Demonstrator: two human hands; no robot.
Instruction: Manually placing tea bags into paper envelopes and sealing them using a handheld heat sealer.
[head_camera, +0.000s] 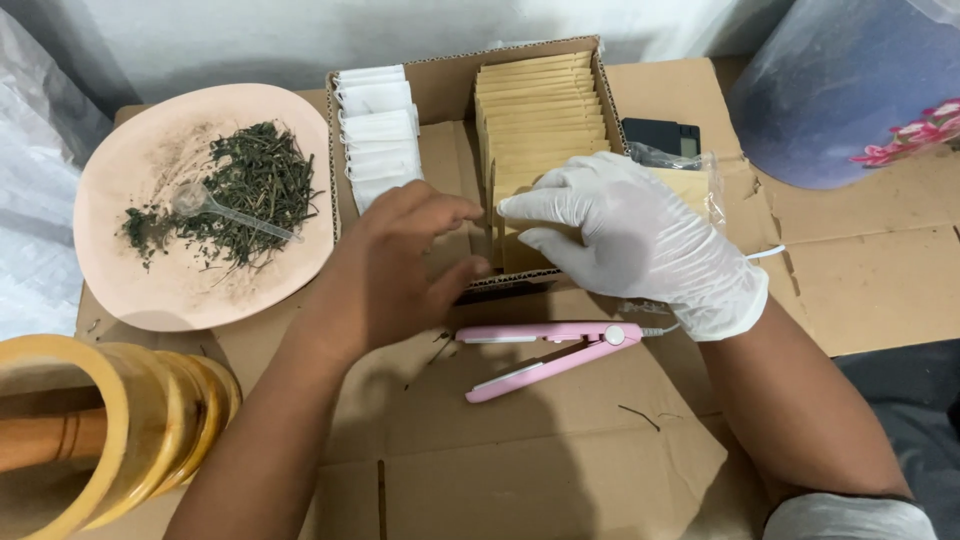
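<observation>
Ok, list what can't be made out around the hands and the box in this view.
- Front of the tan envelopes, head view: covered by the gloved right hand; whether it grips one is unclear.
- Box middle compartment: hidden behind the bare left hand.
- Black device: partly behind the box wall and a clear bag.
- Wooden mortar: cut off by the left and bottom edges.

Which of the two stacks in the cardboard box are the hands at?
The tan envelope stack on the right; both the left hand and gloved right hand meet at its near end, while the white sachets sit untouched.
</observation>
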